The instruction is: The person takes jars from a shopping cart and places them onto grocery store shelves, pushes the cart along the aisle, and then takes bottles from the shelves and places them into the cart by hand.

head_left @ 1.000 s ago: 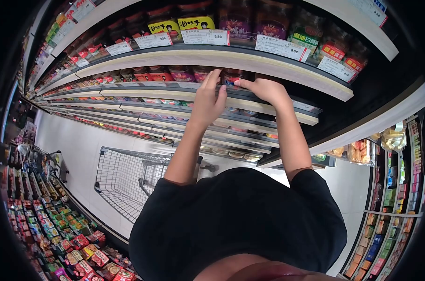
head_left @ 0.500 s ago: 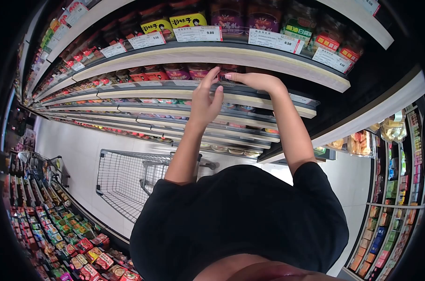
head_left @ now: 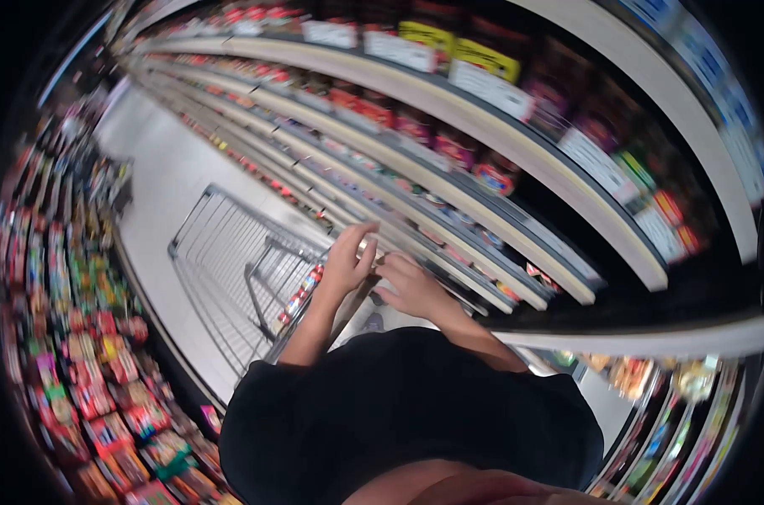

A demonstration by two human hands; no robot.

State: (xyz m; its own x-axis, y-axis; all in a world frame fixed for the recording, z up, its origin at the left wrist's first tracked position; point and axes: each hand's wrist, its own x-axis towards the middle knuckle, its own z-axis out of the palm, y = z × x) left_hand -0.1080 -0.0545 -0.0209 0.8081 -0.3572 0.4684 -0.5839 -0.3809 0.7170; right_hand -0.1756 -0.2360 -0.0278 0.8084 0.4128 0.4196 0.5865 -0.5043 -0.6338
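Note:
My left hand (head_left: pixel 346 263) is in front of my body, its slightly bent fingers and thumb apart with nothing seen between them. Close beside it, my right hand (head_left: pixel 414 288) has loosely curved, spread fingers and holds nothing I can see. The fingertips of the two hands are near each other; blur hides whether they touch. Both are below the shelf of jars, on the near side of a wire shopping cart (head_left: pixel 218 261). Dark jars with yellow labels (head_left: pixel 485 59) stand on an upper shelf, and jars with purple labels (head_left: pixel 454 150) on the one below.
Long shelf edges (head_left: pixel 483 109) run diagonally across the upper right. Pale floor (head_left: pixel 151 135) shows around the cart. Packed goods (head_left: pixel 104 379) fill the left side. More shelves of packages (head_left: pixel 668 438) are at the lower right.
Both hands have come down and away from the lower jar shelf, toward my body. My right arm is now lower and more bent. The whole view has turned, so the shelves slant.

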